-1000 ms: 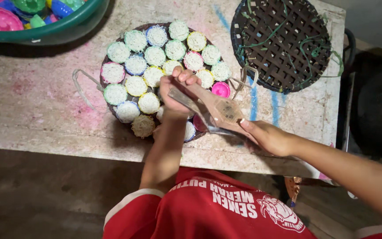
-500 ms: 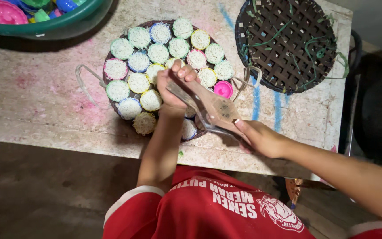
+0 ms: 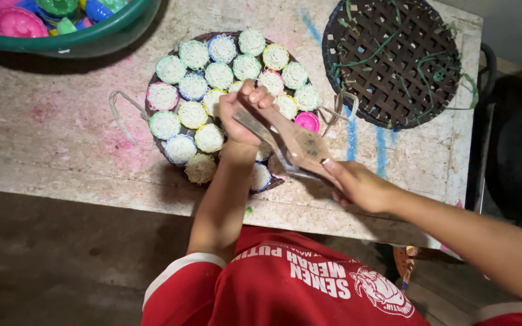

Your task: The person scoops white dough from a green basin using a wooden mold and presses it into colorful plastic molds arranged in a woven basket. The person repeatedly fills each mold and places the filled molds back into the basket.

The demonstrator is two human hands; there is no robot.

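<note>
My left hand (image 3: 241, 116) is closed around the front end of a wooden press tool (image 3: 294, 140), over a round woven tray (image 3: 156, 144). My right hand (image 3: 357, 184) grips the tool's handle end near the table's front edge. The tray holds several small coloured cups filled with white noodle strands (image 3: 194, 115), set close together. One pink cup (image 3: 307, 121) at the tray's right side looks unfilled. Some cups are hidden under my left hand and the tool.
A second dark woven tray (image 3: 393, 60) with green ties lies bare at the back right. A green basin (image 3: 80, 33) holding several coloured cups stands at the back left. The stained table (image 3: 49, 127) ends close to my body; a dark object stands right of it.
Both hands stay on the press tool over the same part of the tray. The view has shifted slightly; nothing else has visibly moved.
</note>
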